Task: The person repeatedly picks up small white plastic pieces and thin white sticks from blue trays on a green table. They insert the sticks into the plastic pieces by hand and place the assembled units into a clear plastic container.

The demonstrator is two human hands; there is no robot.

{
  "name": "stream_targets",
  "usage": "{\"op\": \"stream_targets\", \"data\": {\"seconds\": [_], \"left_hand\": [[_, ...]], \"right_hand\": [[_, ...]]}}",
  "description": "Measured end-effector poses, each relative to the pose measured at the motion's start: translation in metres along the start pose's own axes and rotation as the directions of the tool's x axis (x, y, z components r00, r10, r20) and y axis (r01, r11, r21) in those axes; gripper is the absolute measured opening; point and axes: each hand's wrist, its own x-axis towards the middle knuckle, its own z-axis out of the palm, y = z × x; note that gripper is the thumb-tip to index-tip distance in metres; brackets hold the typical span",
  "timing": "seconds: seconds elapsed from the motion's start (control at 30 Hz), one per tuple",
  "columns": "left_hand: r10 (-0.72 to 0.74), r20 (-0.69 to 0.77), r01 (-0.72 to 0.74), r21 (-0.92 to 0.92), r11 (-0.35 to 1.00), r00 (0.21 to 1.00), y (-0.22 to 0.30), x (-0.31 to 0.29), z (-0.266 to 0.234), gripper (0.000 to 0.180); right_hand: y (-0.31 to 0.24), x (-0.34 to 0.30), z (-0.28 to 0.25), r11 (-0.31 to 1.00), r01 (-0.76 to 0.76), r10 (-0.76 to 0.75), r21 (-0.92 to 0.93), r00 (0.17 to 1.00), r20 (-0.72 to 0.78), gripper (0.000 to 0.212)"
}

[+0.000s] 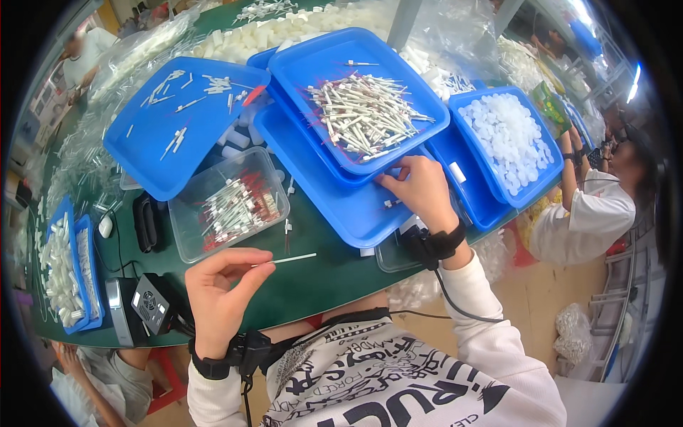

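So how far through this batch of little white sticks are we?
Done, it seems: a clear tub holds a layer of finished sticks. In hand: the left hand pinches one thin stick; the right hand rests on a blue tray. Left: a full heap in the upper tray.

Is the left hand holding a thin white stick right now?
Yes, the left hand pinches one end of a thin white stick above the green table.

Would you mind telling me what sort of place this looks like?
Probably a small-parts assembly or packing workshop: blue trays heaped with thin white tubes and white caps, bagged stock behind, and the left hand holding one tube.
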Motion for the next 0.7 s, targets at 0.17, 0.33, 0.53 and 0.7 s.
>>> {"op": "stream_targets", "data": {"seconds": [0.17,0.33,0.53,0.7], "left_hand": [[0.062,-0.04,-0.061,0.012,0.998,0.997,-0.004,-0.001,-0.004,0.014],[0.052,-0.074,-0.056,-0.056,0.997,0.996,0.002,-0.003,-0.002,0.021],[0.084,-0.105,-0.097,-0.126,0.987,0.991,0.015,-0.021,0.004,0.025],[0.138,-0.085,-0.152,-0.181,0.972,0.987,0.02,-0.03,0.01,0.029]], "right_hand": [[0.017,0.005,0.01,0.996,0.08,-0.075,0.048,0.992,-0.104,0.014],[0.028,-0.01,-0.014,0.972,0.154,-0.188,-0.18,0.964,-0.19,0.013],[-0.053,-0.075,-0.049,0.842,0.29,-0.311,0.455,0.95,-0.03,0.023],[-0.074,-0.1,-0.031,0.497,0.144,-0.444,0.855,0.889,0.108,0.02]]}}
